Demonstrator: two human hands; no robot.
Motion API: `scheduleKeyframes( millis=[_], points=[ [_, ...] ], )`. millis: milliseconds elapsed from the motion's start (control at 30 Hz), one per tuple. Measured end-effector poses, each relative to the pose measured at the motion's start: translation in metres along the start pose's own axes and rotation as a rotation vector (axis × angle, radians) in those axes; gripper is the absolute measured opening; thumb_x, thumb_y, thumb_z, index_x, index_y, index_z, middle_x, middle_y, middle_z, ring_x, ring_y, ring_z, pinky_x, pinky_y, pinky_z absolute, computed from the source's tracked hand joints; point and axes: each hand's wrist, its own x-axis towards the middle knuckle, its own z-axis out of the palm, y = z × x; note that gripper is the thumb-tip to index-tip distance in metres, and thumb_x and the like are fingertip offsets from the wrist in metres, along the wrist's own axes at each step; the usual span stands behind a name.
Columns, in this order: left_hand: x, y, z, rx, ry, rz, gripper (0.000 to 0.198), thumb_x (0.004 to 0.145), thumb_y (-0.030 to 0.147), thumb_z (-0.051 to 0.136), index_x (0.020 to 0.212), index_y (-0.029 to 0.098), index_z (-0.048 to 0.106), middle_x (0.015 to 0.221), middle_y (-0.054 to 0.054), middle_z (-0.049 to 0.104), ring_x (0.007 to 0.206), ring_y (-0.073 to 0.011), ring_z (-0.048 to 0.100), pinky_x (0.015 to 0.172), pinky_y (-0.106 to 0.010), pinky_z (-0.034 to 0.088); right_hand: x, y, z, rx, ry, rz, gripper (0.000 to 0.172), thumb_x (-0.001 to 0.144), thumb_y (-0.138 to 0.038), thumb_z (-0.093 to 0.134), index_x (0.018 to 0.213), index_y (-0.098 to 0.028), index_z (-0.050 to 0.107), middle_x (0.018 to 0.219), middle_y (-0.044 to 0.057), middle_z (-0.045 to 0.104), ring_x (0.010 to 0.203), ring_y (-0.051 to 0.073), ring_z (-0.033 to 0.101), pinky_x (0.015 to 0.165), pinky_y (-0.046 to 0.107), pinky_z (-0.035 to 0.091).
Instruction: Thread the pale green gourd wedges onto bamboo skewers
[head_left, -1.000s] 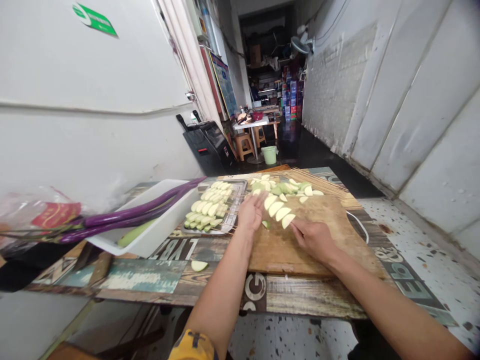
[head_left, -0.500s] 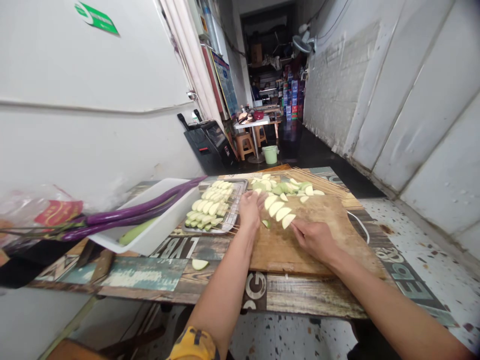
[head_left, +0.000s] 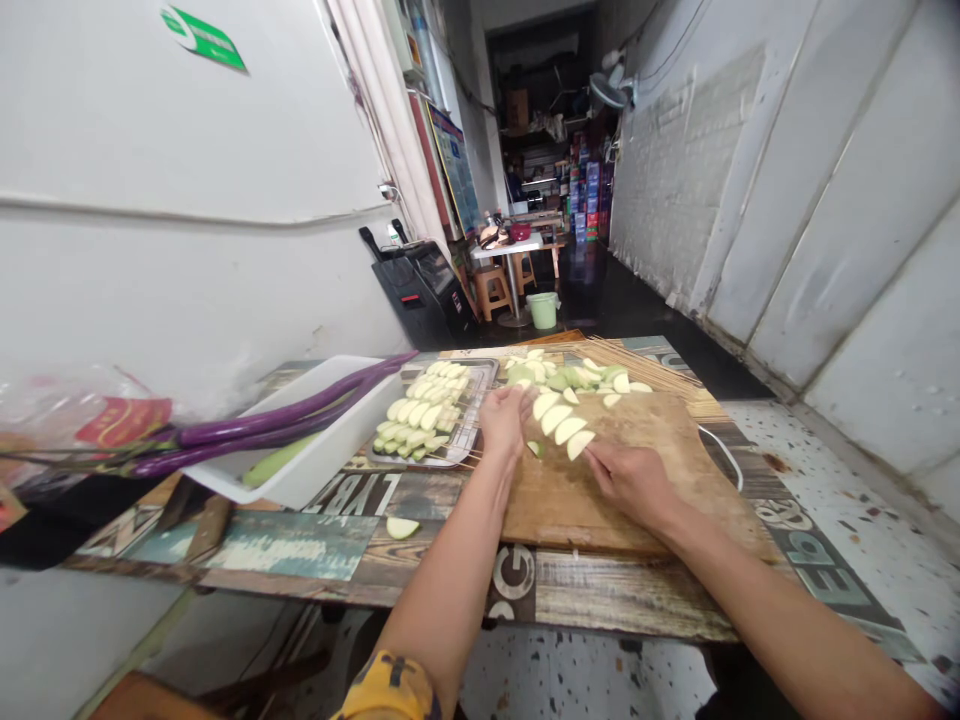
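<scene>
My right hand is closed around the near end of a skewer whose stick is mostly hidden. Several pale half-moon vegetable slices with green skin are threaded along it, above the wooden cutting board. Just left of the skewer's far end, my left hand has its fingers pinched together; a pale slice shows by the fingertips, but what they grip is partly hidden. Loose slices are heaped at the board's far edge. One small green piece lies on the board between my hands.
Filled skewers lie on a metal tray to the left. Beyond it, a white bin holds long purple eggplants. Bare sticks lie behind the board. A single slice rests near the table's front edge.
The whole view has shifted slightly. My hands and the skewer keep nearly the same position over the board.
</scene>
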Motion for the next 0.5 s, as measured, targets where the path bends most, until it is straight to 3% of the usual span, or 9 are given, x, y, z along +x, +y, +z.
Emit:
scheduleKeyframes(
  millis=[500],
  points=[
    [-0.0012, -0.0069, 0.0023, 0.017, -0.002, 0.013, 0.024, 0.064, 0.02, 0.067, 0.072, 0.016, 0.045, 0.066, -0.003, 0.065, 0.069, -0.0169, 0.066, 0.071, -0.033, 0.051, -0.0008, -0.0019, 0.0045, -0.029, 0.02, -0.019, 0.033, 0.09, -0.029, 0.032, 0.074, -0.018, 0.059, 0.057, 0.002, 0.061, 0.047, 0.011, 0.048, 0.049, 0.026, 0.02]
  ],
)
